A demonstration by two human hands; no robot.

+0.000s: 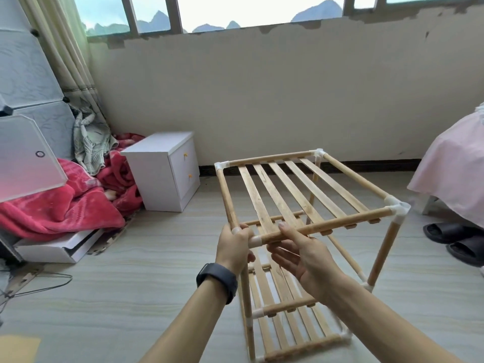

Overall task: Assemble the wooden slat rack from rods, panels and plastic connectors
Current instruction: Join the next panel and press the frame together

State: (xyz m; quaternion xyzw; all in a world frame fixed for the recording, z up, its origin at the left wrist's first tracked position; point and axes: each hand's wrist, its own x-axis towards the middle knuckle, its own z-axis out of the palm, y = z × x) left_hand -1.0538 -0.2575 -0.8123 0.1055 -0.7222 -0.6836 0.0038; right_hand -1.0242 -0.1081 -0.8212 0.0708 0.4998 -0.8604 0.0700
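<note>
The wooden slat rack (383, 252) stands upright on the floor (131, 284), directly ahead of and below both hands. Its top panel (275, 195), a set of parallel slats, lies roughly level and runs away from the hands toward the wall.

The left hand (235, 247) clamps the near-left corner connector (255, 241). Its fingers curl round the white plastic where the front rod (327, 225), the left side rod (226, 197) and the left upright (245, 292) meet. A dark wristband (218, 280) sits on the left wrist.

The right hand (303, 258) is just to the right of the left hand, with its palm turned toward it. Its fingers are apart and relaxed. One fingertip (284, 227) lies on top of the front rod, and the other fingers reach beneath the rod without closing on it.

The near-right corner connector (396, 210) is well to the right of the right hand, at the far end of the front rod. The lower slat tier (285, 307) lies under the right wrist.

A white drawer cabinet (162, 174) stands to the left of the left hand and beyond it, against the wall. A red blanket (60, 205) lies heaped further left. Black slippers (442, 231) sit on the floor far to the right of the right hand, below a pink cloth (453, 166).
</note>
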